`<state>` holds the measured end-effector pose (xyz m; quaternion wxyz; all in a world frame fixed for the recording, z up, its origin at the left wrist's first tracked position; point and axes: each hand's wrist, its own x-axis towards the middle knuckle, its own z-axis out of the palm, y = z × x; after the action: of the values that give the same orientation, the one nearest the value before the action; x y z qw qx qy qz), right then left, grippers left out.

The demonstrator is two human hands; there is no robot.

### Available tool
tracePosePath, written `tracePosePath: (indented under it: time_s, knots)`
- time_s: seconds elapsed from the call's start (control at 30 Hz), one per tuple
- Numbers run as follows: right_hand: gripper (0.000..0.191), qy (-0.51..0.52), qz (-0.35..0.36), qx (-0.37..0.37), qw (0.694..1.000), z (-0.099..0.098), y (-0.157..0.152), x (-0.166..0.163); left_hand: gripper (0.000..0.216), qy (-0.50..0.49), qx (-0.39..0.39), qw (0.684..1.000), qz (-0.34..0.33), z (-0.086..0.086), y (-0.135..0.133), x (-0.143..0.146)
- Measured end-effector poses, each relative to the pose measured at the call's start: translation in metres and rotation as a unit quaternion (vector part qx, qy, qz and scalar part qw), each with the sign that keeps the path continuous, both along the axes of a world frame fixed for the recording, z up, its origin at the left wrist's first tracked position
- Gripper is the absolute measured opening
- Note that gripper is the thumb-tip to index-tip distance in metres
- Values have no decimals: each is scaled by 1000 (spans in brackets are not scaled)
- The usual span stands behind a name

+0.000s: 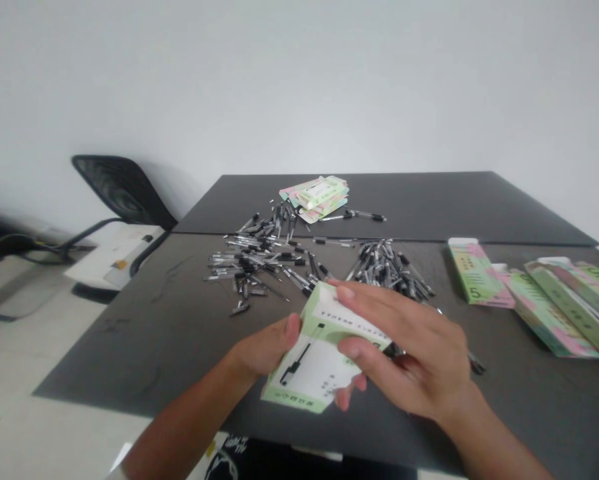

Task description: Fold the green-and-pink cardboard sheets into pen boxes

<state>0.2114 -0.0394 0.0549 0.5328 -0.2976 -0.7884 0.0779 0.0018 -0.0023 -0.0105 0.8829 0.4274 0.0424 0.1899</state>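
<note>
A green and white pen box (306, 363), printed with a picture of a pen, is held tilted above the near part of the table. My left hand (272, 347) grips it from the left and below, its thumb on the side edge and fingertips showing underneath at the right. My right hand (412, 350) lies over the upper end and right side, fingers stretched across the top and thumb against the printed face. Whether the box's end flap is closed is hidden by that hand. Just beyond the box lies a heap of black and clear pens (382, 267).
More pens (259, 257) are strewn to the left of the heap. Several pen boxes (554, 307) lie at the right, and a stack of boxes (322, 197) sits at the back of the dark table (179, 333). A black mesh chair (124, 190) stands at the left.
</note>
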Motion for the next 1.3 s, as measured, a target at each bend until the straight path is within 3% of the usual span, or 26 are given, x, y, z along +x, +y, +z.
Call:
tracePosePath:
  time_s: [0.07,0.2,0.4,0.5,0.63,0.77,0.9,1.03,1.23,1.3]
  knots:
    - [73,29,-4,7,1000,-3,-1,-2,108,-25,-18,999,-12,-4,-1,2]
    - [60,45,10,30,998,-4,-1,-5,107,-60,-14,998,-27,-8,0,3]
    - [57,45,-8,7,999,-2,-2,-9,105,26,-36,998,-44,2,4,4]
    - [73,53,-12,4,999,-9,-3,-9,106,31,-45,998,-14,2,2,7]
    - [108,111,30,-109,987,-20,2,-8,103,4,-84,996,36,4,4,8]
    - [128,114,40,-299,946,-16,13,-8,90,-3,-128,975,179,18,14,7]
    - [111,104,26,-463,880,-15,16,-10,88,12,-163,928,336,36,25,5]
    - [86,91,25,-495,864,-24,7,-14,88,3,-152,890,430,44,29,2]
    - [60,209,159,-569,779,-26,-5,-14,90,8,-94,917,388,31,27,2]
    - [58,212,172,-578,769,-24,-7,-5,92,15,-77,931,356,24,25,6]
